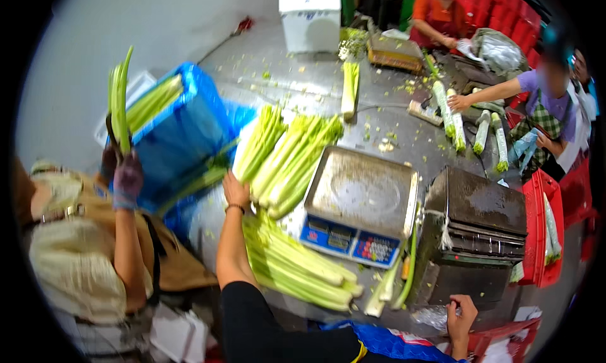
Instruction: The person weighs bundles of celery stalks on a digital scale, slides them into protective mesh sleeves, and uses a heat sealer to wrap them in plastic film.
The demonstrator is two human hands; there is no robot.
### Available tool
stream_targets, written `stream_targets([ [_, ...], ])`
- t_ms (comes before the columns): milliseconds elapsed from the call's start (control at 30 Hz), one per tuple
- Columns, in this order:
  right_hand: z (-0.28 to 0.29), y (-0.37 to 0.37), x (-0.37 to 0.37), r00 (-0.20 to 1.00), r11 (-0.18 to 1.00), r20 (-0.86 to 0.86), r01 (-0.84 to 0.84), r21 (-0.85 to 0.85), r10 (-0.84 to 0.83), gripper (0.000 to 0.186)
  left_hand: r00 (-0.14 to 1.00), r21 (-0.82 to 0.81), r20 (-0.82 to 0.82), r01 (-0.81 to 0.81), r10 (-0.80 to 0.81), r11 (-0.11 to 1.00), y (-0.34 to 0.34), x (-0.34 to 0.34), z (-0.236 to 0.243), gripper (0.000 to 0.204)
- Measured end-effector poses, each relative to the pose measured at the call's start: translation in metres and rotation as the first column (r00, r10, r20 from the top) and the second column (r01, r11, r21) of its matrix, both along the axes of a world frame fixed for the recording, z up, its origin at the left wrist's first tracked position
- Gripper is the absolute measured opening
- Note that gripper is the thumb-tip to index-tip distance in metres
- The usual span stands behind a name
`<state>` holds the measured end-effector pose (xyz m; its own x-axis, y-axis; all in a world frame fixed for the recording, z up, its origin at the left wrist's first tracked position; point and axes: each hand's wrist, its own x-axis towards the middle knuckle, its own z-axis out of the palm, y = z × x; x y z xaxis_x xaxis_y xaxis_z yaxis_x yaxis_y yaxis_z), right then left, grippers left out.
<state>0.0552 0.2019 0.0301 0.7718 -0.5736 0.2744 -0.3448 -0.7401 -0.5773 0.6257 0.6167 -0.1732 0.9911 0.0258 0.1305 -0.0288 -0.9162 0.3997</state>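
Note:
My left hand (236, 189) reaches forward with fingers loosely extended at the left edge of several pale green celery bunches (290, 161); whether it touches the stalks is hard to tell. Beneath my forearm, more long celery stalks (297, 268) lie toward the table's near edge. My right hand (461, 314) is at the lower right, fingers curled with nothing visible in them, near crumpled clear plastic (429, 319). A scale with a worn steel tray (360, 189) stands right of the bunches.
Left, a gloved co-worker (127, 177) holds upright celery beside a blue-lined crate (177, 161). A dark machine (480, 205) and red crate (540, 268) stand right. Behind are two other people (439, 16) (549, 111), wrapped vegetables (481, 133) and a white foam box (309, 29).

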Motion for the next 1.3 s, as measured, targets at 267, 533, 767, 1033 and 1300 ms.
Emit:
stream_targets([
  [267,-0.030,0.103,0.188,0.966,0.900,0.104,-0.260,0.349,0.239,0.013,0.784,-0.081,-0.590,0.179,-0.192,0.981,0.010,0.066,0.060,0.055],
  [533,-0.065,0.215,0.407,0.825,-0.110,0.303,-0.286,0.952,0.477,0.083,0.704,-0.918,-0.266,0.022,-0.659,0.395,-0.024,-0.124,0.151,0.034],
  [767,-0.065,0.150,0.353,0.936,-0.127,0.226,-0.198,0.972,0.269,0.057,0.856,-0.492,0.130,0.494,-0.501,0.717,-0.117,-0.257,0.138,0.087],
  [1033,-0.041,0.051,0.273,0.903,-0.257,0.314,-0.242,0.936,0.294,0.081,0.715,-0.998,-0.061,-0.038,-0.696,0.049,-0.176,-0.242,0.091,0.048],
  [1300,-0.049,0.014,0.248,0.884,-0.024,0.129,-0.132,0.991,0.449,0.086,0.663,-0.979,-0.081,-0.193,-0.745,-0.065,-0.218,-0.246,0.111,0.030],
])
